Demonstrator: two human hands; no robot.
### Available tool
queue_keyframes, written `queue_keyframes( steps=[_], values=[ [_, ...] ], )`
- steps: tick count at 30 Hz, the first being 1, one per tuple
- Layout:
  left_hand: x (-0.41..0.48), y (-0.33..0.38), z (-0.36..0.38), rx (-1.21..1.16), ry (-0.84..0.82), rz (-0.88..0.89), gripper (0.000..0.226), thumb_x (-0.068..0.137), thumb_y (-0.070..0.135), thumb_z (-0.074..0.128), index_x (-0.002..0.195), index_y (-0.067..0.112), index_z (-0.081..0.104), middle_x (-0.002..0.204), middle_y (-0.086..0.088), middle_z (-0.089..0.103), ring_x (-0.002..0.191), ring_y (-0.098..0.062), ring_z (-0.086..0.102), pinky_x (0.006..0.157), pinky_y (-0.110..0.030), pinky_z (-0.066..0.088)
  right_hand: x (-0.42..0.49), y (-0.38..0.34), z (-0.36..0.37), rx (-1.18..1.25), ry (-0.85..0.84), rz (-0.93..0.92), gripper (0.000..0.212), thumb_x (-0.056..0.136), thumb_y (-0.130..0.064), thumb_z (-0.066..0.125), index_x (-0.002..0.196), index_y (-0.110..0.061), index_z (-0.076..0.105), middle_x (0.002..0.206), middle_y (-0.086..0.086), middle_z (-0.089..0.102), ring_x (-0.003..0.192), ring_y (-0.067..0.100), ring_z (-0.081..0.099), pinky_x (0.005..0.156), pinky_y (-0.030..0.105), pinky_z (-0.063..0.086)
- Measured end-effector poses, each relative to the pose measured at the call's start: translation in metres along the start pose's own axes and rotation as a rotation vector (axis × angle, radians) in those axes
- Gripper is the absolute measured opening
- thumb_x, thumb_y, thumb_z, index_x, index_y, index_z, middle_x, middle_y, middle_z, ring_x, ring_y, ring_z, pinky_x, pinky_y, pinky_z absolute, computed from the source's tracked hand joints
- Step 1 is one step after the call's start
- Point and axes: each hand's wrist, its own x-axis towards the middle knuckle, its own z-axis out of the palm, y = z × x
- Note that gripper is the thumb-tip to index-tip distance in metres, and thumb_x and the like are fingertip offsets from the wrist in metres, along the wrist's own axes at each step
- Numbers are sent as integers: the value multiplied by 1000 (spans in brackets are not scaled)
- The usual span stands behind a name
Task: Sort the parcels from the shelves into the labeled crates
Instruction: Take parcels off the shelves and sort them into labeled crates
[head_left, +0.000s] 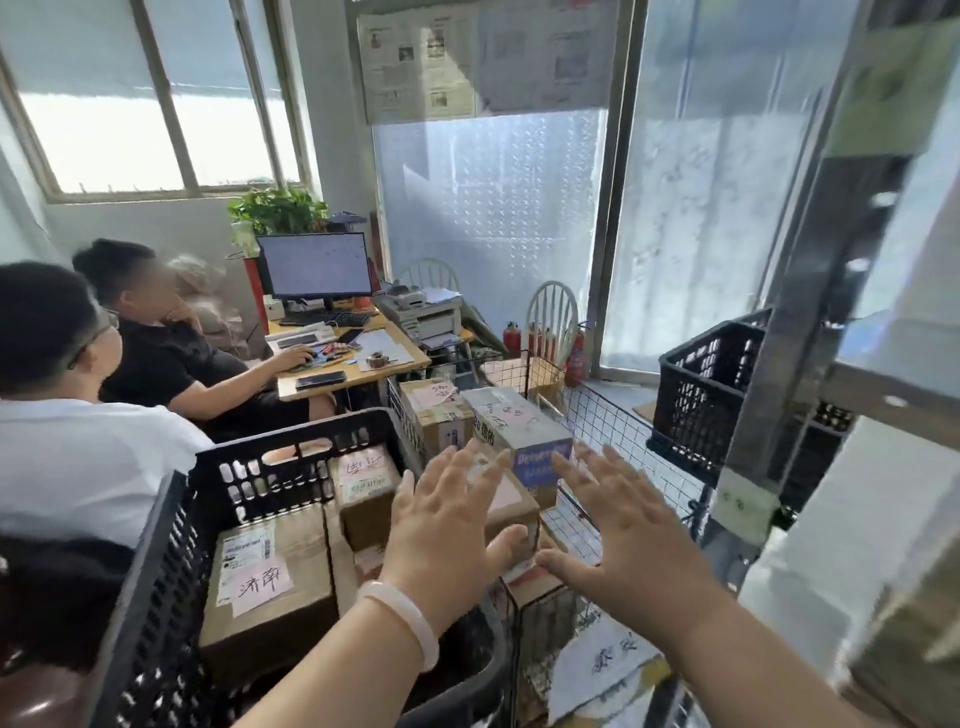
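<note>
So both hands (441, 519) (618, 525) are empty, fingers spread over the box (511, 501); probably grabbing another parcel next.

Both forearms reach forward, palms down. Left hand (447, 525): fingers straight and spread, thumb out to the right, pale bangle (402, 618) on wrist. Right hand (623, 530): fingers splayed, thumb pointing left, holding nothing.

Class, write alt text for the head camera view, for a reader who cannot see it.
A person's left hand and right hand, both open with fingers spread, reach over stacked parcels. To the left, a black crate holds more cardboard boxes with handwritten pink labels; beyond it two people sit at a desk with a monitor.
</note>
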Motion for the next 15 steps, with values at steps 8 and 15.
queue_keyframes(
  steps=[8,15],
  values=[
    [-58,61,0,-93,74,313,77,89,72,37,151,48,0,164,8,9,150,-19,5,120,-48,6,-138,-10,-29,-143,172,282,92,73,-87,27,143,-53,-21,158,-18,-12,146,6,-17,121,36,-6],
    [-129,164,9,-194,13,647,76,90,68,38,153,45,3,165,5,10,150,-20,6,121,-48,6,-288,-10,-76,-262,233,613,94,76,-83,42,152,-46,1,163,-10,3,150,12,-7,119,35,-5]
  ],
)
